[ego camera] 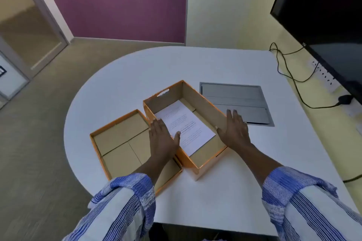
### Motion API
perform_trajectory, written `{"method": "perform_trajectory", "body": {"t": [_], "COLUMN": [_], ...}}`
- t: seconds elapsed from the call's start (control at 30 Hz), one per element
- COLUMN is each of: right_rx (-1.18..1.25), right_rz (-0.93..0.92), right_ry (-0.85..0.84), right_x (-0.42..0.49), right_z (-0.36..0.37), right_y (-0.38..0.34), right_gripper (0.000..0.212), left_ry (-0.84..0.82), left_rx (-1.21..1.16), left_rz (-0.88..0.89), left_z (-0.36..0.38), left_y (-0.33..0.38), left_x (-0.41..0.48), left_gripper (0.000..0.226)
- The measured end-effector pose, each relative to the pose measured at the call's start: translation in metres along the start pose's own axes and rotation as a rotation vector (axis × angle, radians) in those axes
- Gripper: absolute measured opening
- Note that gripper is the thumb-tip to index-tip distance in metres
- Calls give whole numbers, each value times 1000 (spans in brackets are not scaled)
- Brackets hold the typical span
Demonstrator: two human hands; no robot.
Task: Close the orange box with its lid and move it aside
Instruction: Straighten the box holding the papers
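My left grip [163,136] lies flat and wide on the box's [205,107] left wall, thumb inside over the paper [188,125]; my right grip [235,129] lies flat and wide against the right wall, holding nothing. The orange box stands open mid-desk [117,84], paper on its floor. Its lid [117,143] lies upturned, touching its left side, under my left forearm.

Two bare forearms are seen, each ending in a bare hand: the left hand [162,139] and the right hand [236,130]. Loose sleeves are worn on both arms, white with thin dark-blue stripes, the left sleeve [121,207] and the right sleeve [305,203] being rolled back into blue-and-white woven cuffs
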State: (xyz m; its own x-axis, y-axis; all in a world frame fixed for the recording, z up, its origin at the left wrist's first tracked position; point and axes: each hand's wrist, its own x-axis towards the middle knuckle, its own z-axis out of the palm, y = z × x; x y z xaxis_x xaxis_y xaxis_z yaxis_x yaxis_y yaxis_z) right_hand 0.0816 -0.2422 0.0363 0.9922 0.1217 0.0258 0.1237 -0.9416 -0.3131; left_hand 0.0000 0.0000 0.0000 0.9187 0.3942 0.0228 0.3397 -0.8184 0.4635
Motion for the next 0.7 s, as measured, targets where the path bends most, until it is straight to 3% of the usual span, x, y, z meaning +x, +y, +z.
{"method": "perform_trajectory", "body": {"t": [0.03, 0.1, 0.33, 0.53, 0.7], "right_rx": [0, -39, 28, 1, 20], "right_rz": [23, 92, 99, 163, 210], "right_ry": [-6, -182, -175, -124, -121], "right_x": [-4, -12, -22, -22, -22], "right_z": [0, 31, 31, 27, 18], "right_y": [-1, 23, 36, 46, 56], "right_gripper": [85, 86, 86, 77, 67], "left_ry": [-7, -161, -303, -220, -194], "left_rx": [-29, -106, -453, -507, -411], "left_rz": [-43, -176, -286, -241, -157], "left_z": [0, 37, 34, 34, 39], "left_y": [1, -5, 0, 5, 13], "left_x": [-3, -18, -13, -14, -17], "left_gripper": [94, 96, 91, 75, 70]}}
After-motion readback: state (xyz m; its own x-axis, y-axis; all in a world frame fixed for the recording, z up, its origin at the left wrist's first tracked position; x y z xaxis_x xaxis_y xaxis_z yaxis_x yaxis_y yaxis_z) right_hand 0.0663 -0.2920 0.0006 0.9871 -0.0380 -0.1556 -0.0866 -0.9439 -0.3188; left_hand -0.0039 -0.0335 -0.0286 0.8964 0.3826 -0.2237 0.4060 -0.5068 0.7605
